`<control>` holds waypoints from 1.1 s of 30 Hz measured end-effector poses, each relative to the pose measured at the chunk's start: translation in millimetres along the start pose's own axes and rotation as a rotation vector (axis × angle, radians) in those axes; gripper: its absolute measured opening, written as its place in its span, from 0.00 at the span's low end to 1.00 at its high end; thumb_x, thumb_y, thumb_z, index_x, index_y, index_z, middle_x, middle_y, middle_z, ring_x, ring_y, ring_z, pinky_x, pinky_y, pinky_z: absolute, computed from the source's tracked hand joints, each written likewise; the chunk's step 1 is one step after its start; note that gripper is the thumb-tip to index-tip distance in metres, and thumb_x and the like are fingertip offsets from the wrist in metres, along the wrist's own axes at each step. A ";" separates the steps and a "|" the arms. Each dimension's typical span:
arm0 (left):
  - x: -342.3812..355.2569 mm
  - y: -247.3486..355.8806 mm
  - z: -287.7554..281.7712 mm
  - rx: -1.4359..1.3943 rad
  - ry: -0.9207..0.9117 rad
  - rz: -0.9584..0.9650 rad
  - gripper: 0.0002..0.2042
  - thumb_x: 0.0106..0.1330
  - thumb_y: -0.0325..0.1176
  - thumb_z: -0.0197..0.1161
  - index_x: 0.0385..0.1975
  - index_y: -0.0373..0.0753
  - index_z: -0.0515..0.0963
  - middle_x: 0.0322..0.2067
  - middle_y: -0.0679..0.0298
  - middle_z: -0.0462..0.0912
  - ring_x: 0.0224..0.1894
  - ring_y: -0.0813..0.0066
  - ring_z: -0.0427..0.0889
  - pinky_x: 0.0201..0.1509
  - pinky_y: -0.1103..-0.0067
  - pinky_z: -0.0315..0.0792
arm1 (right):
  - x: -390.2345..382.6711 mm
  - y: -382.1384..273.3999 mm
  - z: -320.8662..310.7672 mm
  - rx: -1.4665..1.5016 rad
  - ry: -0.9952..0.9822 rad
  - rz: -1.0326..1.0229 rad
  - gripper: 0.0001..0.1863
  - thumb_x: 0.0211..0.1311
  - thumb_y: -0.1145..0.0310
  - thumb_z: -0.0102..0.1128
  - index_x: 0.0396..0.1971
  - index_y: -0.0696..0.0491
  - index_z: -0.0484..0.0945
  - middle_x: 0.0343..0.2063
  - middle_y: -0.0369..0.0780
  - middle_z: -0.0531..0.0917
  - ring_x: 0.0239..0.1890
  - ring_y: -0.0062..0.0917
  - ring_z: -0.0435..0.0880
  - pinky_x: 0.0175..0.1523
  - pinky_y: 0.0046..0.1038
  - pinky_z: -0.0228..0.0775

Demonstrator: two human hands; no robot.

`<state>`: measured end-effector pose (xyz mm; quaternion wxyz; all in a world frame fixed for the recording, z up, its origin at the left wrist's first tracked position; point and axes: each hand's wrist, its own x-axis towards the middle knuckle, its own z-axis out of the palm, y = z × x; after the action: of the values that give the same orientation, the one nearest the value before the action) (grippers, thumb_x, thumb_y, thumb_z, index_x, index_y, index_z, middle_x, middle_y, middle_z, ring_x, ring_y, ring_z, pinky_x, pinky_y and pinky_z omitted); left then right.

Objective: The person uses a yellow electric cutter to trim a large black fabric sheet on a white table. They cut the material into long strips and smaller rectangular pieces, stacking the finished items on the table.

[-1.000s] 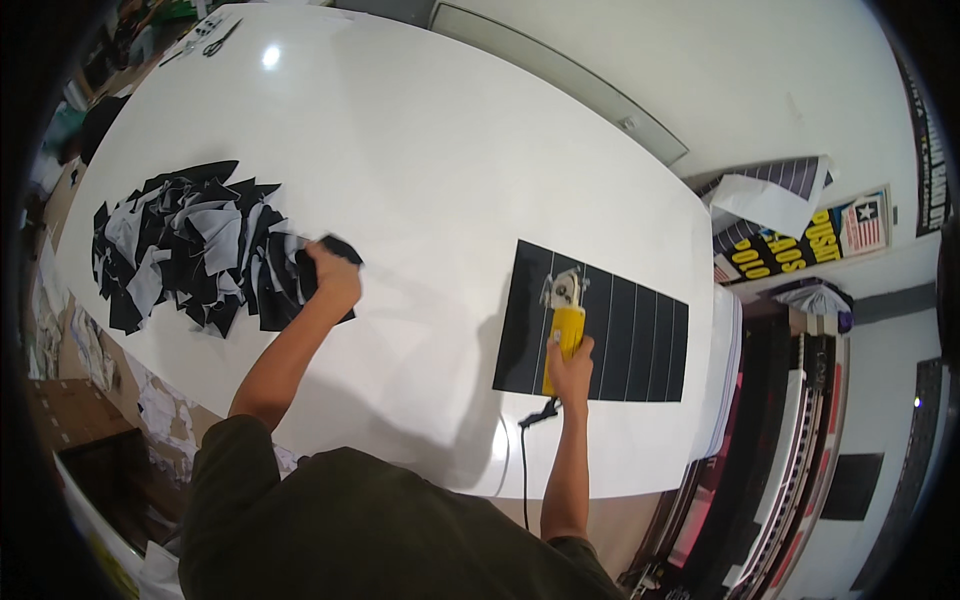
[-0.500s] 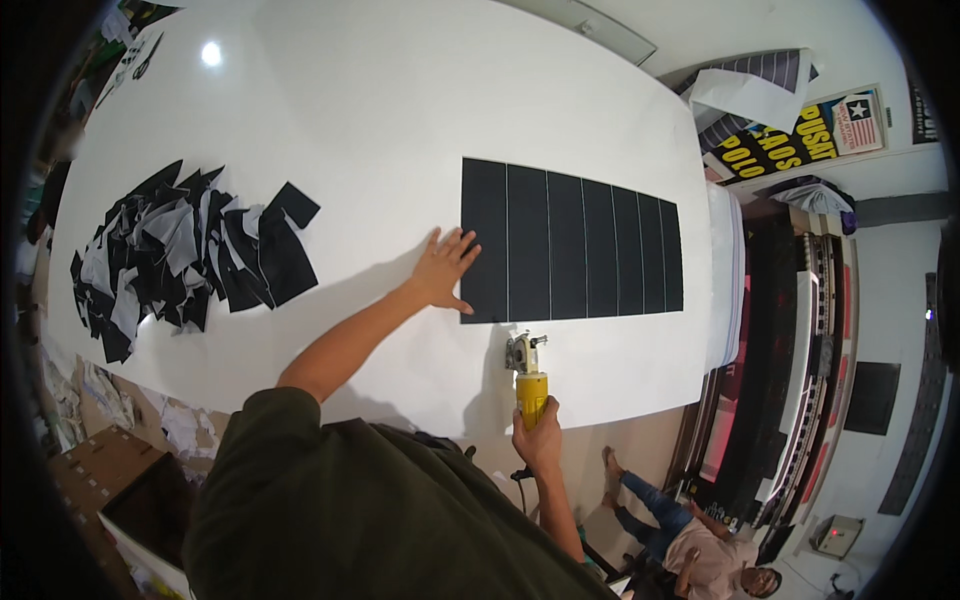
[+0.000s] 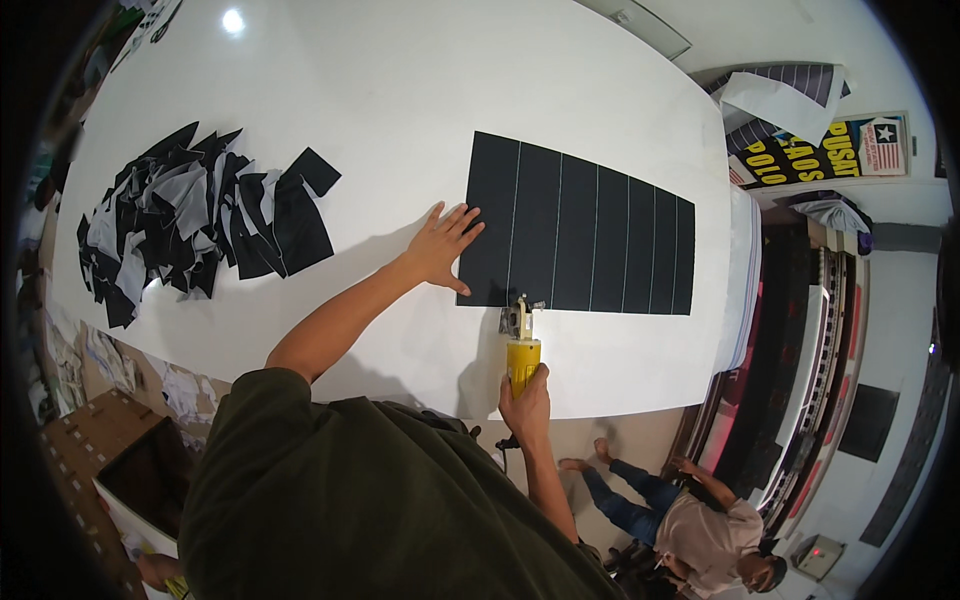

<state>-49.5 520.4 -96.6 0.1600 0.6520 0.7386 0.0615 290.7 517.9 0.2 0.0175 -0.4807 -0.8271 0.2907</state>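
My left hand [image 3: 440, 250] lies with fingers spread on the left edge of a dark fabric piece [image 3: 575, 230] marked with several pale vertical lines. My right hand [image 3: 525, 400] is wrapped round the yellow electric rotary cutter [image 3: 523, 355], whose metal head touches the fabric's near edge beside one of the left-hand lines; a dark cord hangs below. To the left, apart from both hands, lies a loose heap of black and light grey fabric cut pieces [image 3: 185, 215].
The white table [image 3: 380, 110] has scissors at its far left. A person [image 3: 700, 530] is seated or lying at the lower right, beside long dark rolls or machinery [image 3: 800, 370]. Cardboard [image 3: 95, 440] and scattered pale scraps are at the lower left. Signboards stand along the right wall.
My left hand has left the heap and spread out on the dark fabric's edge. The cutter was lifted off the fabric to below it, then moved forward to its near edge.
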 end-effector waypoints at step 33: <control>-5.5 -2.1 -6.5 -0.041 0.057 0.019 0.65 0.43 0.74 0.73 0.79 0.39 0.56 0.81 0.51 0.48 0.83 0.52 0.43 0.82 0.44 0.36 | 177.4 -53.0 0.2 -0.076 0.024 -0.056 0.29 0.65 0.63 0.66 0.53 0.64 0.61 0.41 0.65 0.82 0.40 0.62 0.85 0.44 0.52 0.80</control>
<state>-52.9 515.5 -90.3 0.1517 0.6534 0.7353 0.0968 153.8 641.2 -18.0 0.0173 -0.4610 -0.8506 0.2524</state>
